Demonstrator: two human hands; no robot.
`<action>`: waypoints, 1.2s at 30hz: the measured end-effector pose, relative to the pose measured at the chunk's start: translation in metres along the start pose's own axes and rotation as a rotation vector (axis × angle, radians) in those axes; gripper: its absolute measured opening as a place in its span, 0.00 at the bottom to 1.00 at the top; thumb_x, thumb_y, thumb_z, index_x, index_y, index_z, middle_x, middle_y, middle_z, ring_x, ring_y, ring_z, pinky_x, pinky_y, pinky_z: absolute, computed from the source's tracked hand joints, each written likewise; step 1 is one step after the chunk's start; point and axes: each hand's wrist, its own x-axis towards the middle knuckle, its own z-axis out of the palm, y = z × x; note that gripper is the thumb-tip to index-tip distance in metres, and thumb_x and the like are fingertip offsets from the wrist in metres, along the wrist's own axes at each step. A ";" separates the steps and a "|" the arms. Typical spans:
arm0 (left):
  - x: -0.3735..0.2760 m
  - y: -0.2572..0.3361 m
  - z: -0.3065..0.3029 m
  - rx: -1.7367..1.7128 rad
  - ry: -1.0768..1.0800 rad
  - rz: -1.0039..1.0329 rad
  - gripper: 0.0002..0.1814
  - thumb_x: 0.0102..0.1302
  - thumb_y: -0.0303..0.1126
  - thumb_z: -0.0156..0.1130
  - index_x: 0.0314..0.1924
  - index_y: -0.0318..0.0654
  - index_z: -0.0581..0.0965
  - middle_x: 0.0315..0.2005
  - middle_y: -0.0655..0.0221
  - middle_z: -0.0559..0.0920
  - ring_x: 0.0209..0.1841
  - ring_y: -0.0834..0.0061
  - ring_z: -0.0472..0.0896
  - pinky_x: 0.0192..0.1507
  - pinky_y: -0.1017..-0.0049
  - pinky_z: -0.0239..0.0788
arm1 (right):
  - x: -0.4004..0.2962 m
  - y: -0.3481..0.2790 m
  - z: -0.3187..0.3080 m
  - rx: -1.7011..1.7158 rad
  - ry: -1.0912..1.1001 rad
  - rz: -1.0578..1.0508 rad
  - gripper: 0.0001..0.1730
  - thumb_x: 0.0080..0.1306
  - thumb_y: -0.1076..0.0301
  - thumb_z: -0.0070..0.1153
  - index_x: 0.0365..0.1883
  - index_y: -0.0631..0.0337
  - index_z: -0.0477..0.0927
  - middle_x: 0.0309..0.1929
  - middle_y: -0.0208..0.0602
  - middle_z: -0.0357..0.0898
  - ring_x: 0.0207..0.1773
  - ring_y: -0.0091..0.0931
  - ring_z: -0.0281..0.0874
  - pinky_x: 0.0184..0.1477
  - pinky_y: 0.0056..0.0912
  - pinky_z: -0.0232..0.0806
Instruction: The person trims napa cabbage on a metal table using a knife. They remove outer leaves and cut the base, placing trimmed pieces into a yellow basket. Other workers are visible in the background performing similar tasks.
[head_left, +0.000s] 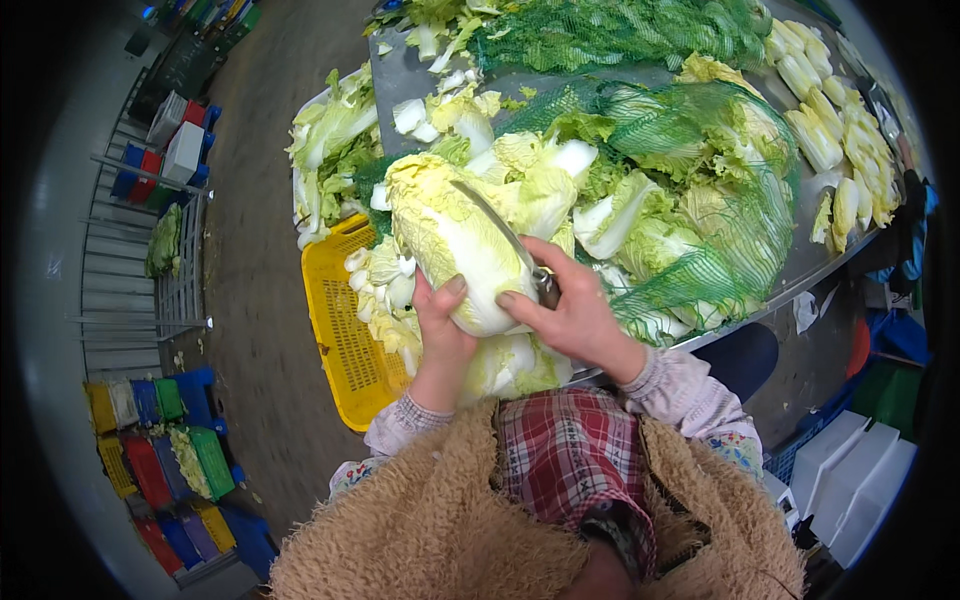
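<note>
A large pale napa cabbage (442, 232) is held up before me, its yellow leafy top pointing away. My left hand (442, 322) grips it near the base from the left, thumb on its face. In my right hand (562, 304) is a knife (495, 217), its handle partly hidden by the fingers. The blade lies along the cabbage's right side; whether it cuts in, I cannot tell. My right thumb also touches the cabbage. Under it and behind it are loose cabbage leaves (525, 199). More cabbages sit in a green mesh sack (742, 217) to the right.
A yellow plastic basket (337, 337) holding trimmed leaves stands at my left. Across the metal table (390, 71) lies another green mesh sack (622, 34). Trimmed cabbages (817, 135) are piled at the far right, near another person's arm (905, 154). Stacked coloured crates (150, 465) stand on the floor.
</note>
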 end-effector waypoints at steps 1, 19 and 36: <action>0.002 -0.004 0.002 0.015 0.034 0.042 0.39 0.57 0.37 0.58 0.67 0.27 0.60 0.58 0.52 0.74 0.59 0.57 0.76 0.63 0.61 0.69 | -0.002 -0.002 0.000 0.045 0.013 0.112 0.29 0.61 0.60 0.66 0.55 0.69 0.74 0.37 0.43 0.81 0.32 0.22 0.79 0.34 0.23 0.71; 0.020 0.017 0.022 -0.212 -0.035 0.174 0.45 0.55 0.46 0.62 0.70 0.34 0.57 0.58 0.51 0.72 0.58 0.55 0.75 0.61 0.57 0.69 | -0.004 0.046 0.002 0.134 0.207 0.358 0.23 0.57 0.76 0.53 0.52 0.70 0.73 0.28 0.37 0.78 0.24 0.21 0.72 0.28 0.24 0.66; 0.011 0.019 0.009 0.084 -0.334 -0.205 0.43 0.52 0.37 0.66 0.65 0.22 0.61 0.58 0.50 0.75 0.56 0.59 0.78 0.59 0.63 0.73 | 0.023 -0.008 -0.044 0.391 -0.189 0.328 0.31 0.57 0.67 0.65 0.58 0.72 0.72 0.44 0.36 0.79 0.42 0.20 0.77 0.46 0.24 0.71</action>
